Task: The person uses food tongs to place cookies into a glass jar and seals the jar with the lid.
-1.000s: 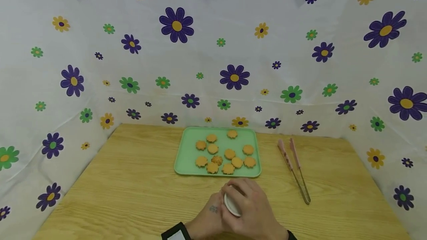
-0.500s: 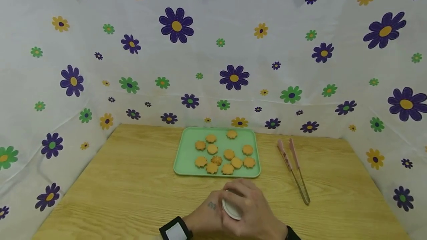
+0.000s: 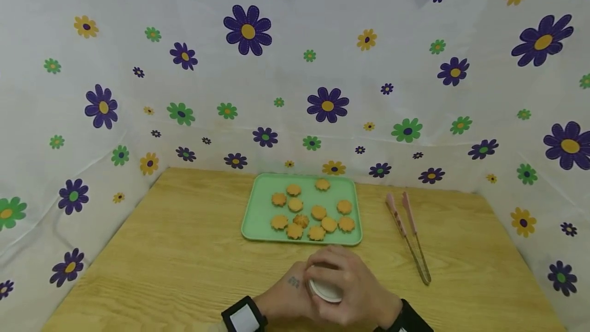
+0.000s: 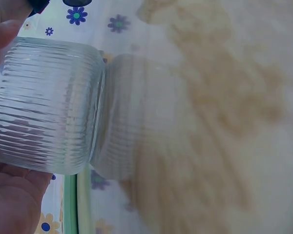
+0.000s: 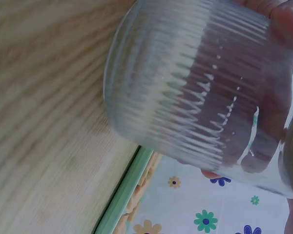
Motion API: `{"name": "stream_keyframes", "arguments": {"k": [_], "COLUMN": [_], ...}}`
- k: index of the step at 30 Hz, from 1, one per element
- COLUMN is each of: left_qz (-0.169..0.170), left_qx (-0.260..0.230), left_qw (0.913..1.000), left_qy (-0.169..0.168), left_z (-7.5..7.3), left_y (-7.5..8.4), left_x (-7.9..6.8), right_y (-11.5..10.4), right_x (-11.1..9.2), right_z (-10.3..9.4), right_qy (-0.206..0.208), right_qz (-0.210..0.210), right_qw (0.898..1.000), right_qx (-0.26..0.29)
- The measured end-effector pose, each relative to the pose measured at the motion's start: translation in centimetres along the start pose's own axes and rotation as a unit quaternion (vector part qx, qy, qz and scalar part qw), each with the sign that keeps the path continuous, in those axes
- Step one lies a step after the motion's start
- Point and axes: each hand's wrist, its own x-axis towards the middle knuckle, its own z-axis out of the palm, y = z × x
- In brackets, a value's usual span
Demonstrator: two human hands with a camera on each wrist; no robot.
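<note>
A clear ribbed glass jar (image 4: pixel 49 107) stands at the table's front, close against the wood, between the two hands. My left hand (image 3: pixel 288 293) holds it around the side, fingers curled on the glass. From above, my right hand (image 3: pixel 352 283) grips its pale round lid (image 3: pixel 326 291), the thumb and fingers bent over the rim. In the head view the hands hide the jar's body; the right wrist view shows the ribbed glass (image 5: pixel 185 87) with fingers behind it.
Beyond the hands lies a green tray (image 3: pixel 254 229) with several flower-shaped cookies (image 3: pixel 318 212) spread over it. Pink-tipped metal tongs (image 3: pixel 418 252) rest on the table to the right. A flower-print cloth (image 3: pixel 286 76) encloses the back and sides.
The right hand has turned a little on the lid, and more of its wristband shows. The left hand stays around the jar. The head view has shifted slightly.
</note>
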Motion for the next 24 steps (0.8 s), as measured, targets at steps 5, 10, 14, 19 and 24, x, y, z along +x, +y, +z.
{"name": "stream_keyframes", "arguments": {"k": [5, 10, 14, 19, 24], "left_qz": [0.001, -0.012, -0.008, -0.010, -0.019], "left_qx": [-0.006, -0.048, -0.053, -0.053, -0.085], "left_qw": [1.0000, 0.9986, 0.9977, 0.9973, 0.9948], "left_qy": [0.001, -0.019, -0.040, -0.049, -0.053], "left_z": [-0.5, -0.9, -1.4, -2.0, -2.0], "left_y": [-0.3, -0.6, 0.2, 1.8, 2.0], "left_x": [0.3, 0.4, 1.0, 1.1, 1.0], "right_y": [0.7, 0.9, 1.1, 1.3, 1.3], "right_x": [0.3, 0.3, 0.3, 0.3, 0.4], "right_z": [-0.2, -0.2, -0.4, -0.5, -0.9], "right_qy": [-0.006, -0.012, -0.023, -0.046, -0.057], "right_qz": [-0.012, -0.020, -0.032, -0.044, -0.042], "right_qw": [1.000, 1.000, 0.999, 0.998, 0.997], "right_qx": [0.011, 0.014, 0.013, 0.014, 0.026]}}
